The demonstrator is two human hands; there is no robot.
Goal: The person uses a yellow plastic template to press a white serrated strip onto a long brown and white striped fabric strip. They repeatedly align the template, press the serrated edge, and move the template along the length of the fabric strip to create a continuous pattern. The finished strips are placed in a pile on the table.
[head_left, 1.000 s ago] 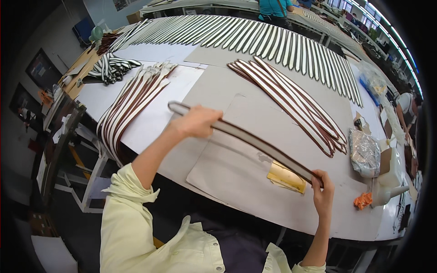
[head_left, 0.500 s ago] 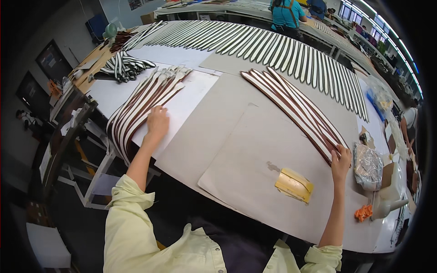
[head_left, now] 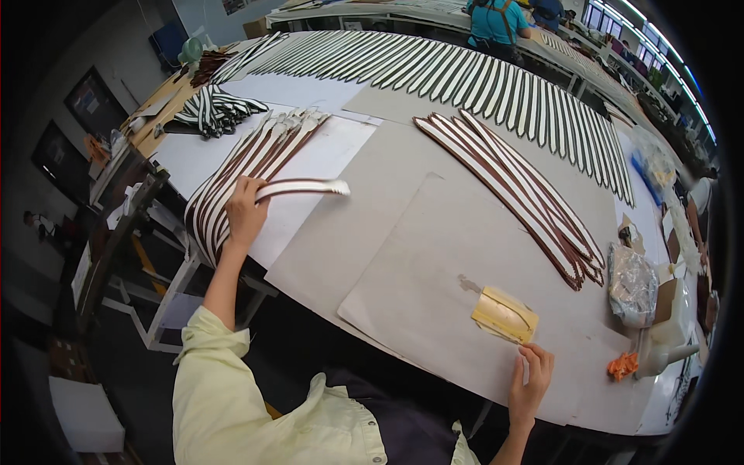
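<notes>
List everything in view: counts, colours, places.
Table: one, grey-white, centre.
Far strips: many, dark and white, far edge.
Dark bundle: one, dark and white, far left.
Left strip bundle: one, brown and white, left.
Held strip: one, brown and white, left.
Right strip pile: one, brown and white, right.
Yellow piece: one, yellow, front right.
Wrapped package: one, silvery, right.
Crumpled item: one, orange, right.
Nozzled container: one, whitish, right.
Blue-topped co-worker: one, beyond table.
Sleeve: one, pale yellow, lower left.
Left hand: one, bare, gripping held strip.
Right hand: one, bare, at yellow piece.
</notes>
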